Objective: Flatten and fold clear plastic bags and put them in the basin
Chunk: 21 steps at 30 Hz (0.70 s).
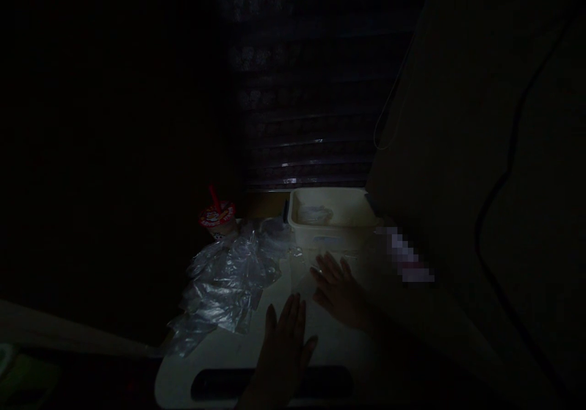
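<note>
Both hands are over a small white table [210, 364] in very dim light. My left hand [286, 334] is near the front with its fingers stretched out and the thumb apart. My right hand [339, 291] is farther forward and to the right, fingers spread, palm down; a clear plastic bag [300, 263] seems to lie flat at its fingertips. Neither hand grips anything that I can see. A loose pile of clear plastic bags [233, 276] covers the table's left side. Behind my right hand stands a cream plastic bin [334, 234] with some clear plastic [315, 213] inside.
A cup with a red lid and red straw [217, 215] stands at the back left. Behind the bin hangs a dark slatted blind [302, 123] with a cord [378, 132]. A black cable [508, 166] runs down the right. Something green [30, 373] is at lower left.
</note>
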Available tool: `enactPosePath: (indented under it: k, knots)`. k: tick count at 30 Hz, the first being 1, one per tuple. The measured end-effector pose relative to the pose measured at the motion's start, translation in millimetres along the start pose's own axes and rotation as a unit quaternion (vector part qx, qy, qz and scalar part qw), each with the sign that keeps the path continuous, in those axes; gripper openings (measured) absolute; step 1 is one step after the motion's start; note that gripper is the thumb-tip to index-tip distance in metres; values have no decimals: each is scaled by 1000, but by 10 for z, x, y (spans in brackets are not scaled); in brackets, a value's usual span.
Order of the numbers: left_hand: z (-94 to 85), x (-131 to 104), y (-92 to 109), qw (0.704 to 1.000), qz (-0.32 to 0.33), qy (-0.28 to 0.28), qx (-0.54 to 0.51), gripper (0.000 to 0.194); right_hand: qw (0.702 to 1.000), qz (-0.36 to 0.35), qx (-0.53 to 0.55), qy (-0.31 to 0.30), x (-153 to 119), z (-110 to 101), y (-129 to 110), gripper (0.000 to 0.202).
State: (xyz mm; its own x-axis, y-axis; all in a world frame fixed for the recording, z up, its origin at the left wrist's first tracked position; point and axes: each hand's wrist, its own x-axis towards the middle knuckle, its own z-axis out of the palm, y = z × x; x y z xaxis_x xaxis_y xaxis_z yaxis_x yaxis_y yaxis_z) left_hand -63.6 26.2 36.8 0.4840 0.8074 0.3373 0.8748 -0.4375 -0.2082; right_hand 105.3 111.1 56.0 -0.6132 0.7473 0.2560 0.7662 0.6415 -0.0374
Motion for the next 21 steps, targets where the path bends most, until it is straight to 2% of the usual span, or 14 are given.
enactPosePath:
  k: [2, 5, 7, 10, 11, 13, 14, 15, 18, 20, 21]
  knots:
    - [44, -16, -2, 1000, -5, 6, -8, 50, 1000, 20, 12, 13, -18, -4, 57, 42]
    - [55, -23, -15, 998, -27, 7, -47, 49, 994, 97, 29, 26, -106, -18, 234, 33]
    - [4, 2, -12, 995, -57, 7, -78, 47, 986, 162, 26, 20, -196, -36, 402, 29]
    - [-114, 63, 65, 992, -84, 22, -88, 45, 975, 223, 15, 7, -323, -65, 638, 29]
    - [-140, 75, 117, 993, -70, 25, -87, 46, 972, 236, 14, 1, -351, -72, 692, 28]
    - [-135, 61, 257, 995, 0, 29, -94, 47, 967, 256, 16, -8, -374, -78, 749, 26]
    - [-98, 32, 338, 993, 55, 22, -104, 49, 965, 262, 19, -12, -369, -80, 755, 25]
    - [-40, -10, 421, 987, 99, 52, -112, 47, 963, 266, 23, -16, -356, -81, 749, 24]
    - [202, -175, 633, 970, 130, 165, -123, 42, 960, 276, 41, -29, -287, -91, 706, 20]
    - [335, -256, 709, 977, 56, 165, -122, 43, 957, 282, 58, -39, -242, -102, 684, 17]
    - [376, -274, 725, 979, 39, 160, -117, 44, 955, 285, 69, -42, -225, -107, 681, 16]
